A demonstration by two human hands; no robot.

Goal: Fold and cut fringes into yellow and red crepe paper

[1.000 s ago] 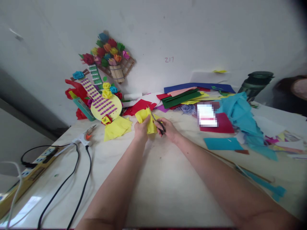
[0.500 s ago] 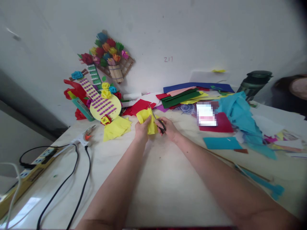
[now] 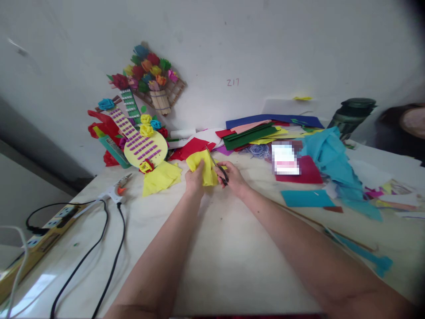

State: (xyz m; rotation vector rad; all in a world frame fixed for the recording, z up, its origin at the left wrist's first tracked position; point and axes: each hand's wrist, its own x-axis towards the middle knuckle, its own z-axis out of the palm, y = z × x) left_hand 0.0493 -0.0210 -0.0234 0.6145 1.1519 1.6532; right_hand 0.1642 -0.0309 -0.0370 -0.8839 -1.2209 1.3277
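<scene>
My left hand (image 3: 195,180) pinches a folded piece of yellow crepe paper (image 3: 203,167) above the pale table (image 3: 212,248). My right hand (image 3: 233,178) is closed on small black-handled scissors (image 3: 218,169), whose blades point up and left along the paper's right edge. Both hands are close together at the middle of the table's far half. More yellow paper (image 3: 161,177) lies flat just to the left of my left hand.
A paper guitar with flowers (image 3: 139,141) and a flower basket (image 3: 154,82) lean on the wall at back left. Stacks of coloured paper (image 3: 262,130), teal crepe (image 3: 335,164) and a dark bottle (image 3: 353,115) fill the right. A power strip (image 3: 40,239), black cables (image 3: 109,248) and a glue gun (image 3: 117,188) lie left. Another person (image 3: 410,128) is at far right.
The yellow paper has turned slightly in my left hand and the scissors have shifted a little along its edge. Both hands stay in the same spot.
</scene>
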